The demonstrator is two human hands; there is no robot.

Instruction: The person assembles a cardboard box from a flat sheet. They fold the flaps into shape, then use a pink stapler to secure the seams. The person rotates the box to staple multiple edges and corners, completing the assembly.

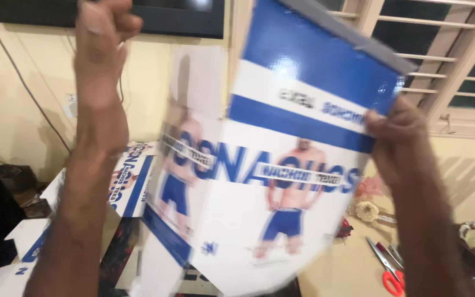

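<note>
A big flat cardboard box (259, 165), white and blue with pictures of a person in blue shorts, is held up in the air in front of the window (446, 60). Its right edge is pinched by the right hand (397, 140), with the fingers pressed tight on the card. The left hand (103, 41) is lifted high beside the box and is curled into a fist; whether anything is gripped in it cannot be told.

The box looks half opened out, so the shaping step seems to be in hand. A firm hold on both sides is likely needed for the next fold.

More flat boxes (130, 176) of the same kind are stacked lower left. Red-handled scissors (388, 269) are lying on the surface (347, 269) lower right.
</note>
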